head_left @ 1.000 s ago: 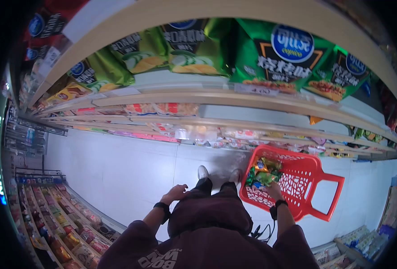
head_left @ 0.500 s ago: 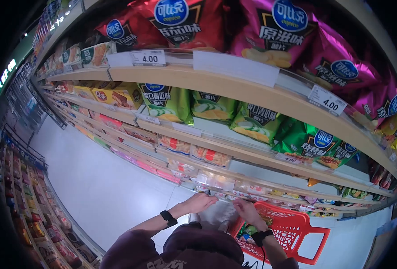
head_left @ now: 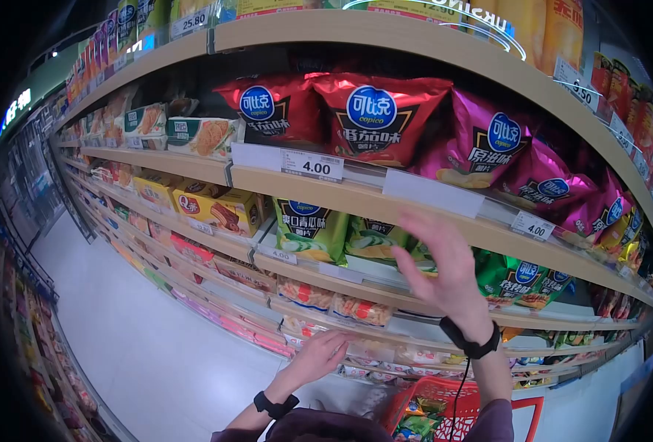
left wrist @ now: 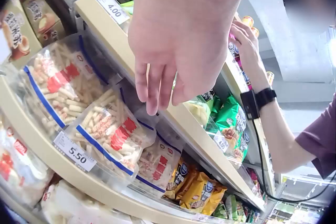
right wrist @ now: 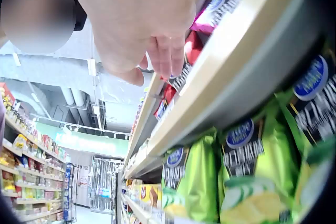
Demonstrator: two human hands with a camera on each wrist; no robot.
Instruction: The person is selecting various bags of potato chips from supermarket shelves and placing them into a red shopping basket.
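My right hand (head_left: 448, 269) is raised before the shelves, fingers straight and thumb spread, with nothing in it. It overlaps the light green cucumber-print chip bags (head_left: 308, 232) in the head view. Above it, on the higher shelf, sit red chip bags (head_left: 381, 121) and magenta chip bags (head_left: 481, 144). Lower down, my left hand (head_left: 317, 361) hangs loosely with bare fingers, near the bagged pale stick snacks (left wrist: 113, 129). Beside my legs, the red basket (head_left: 429, 387) holds several snack bags (head_left: 418, 423), partly hidden by my right forearm.
Wooden shelf edges (head_left: 326, 188) with price tags (head_left: 311, 166) run across in front. Yellow snack boxes (head_left: 212, 210) stand to the left of the green bags. Another stocked shelf (head_left: 28, 346) lines the aisle's far left, beyond the pale floor (head_left: 135, 339).
My right hand left the snack bags in the basket and rose to the chip shelves. My left hand came forward from beside my leg. The head view tilted up to higher shelves.
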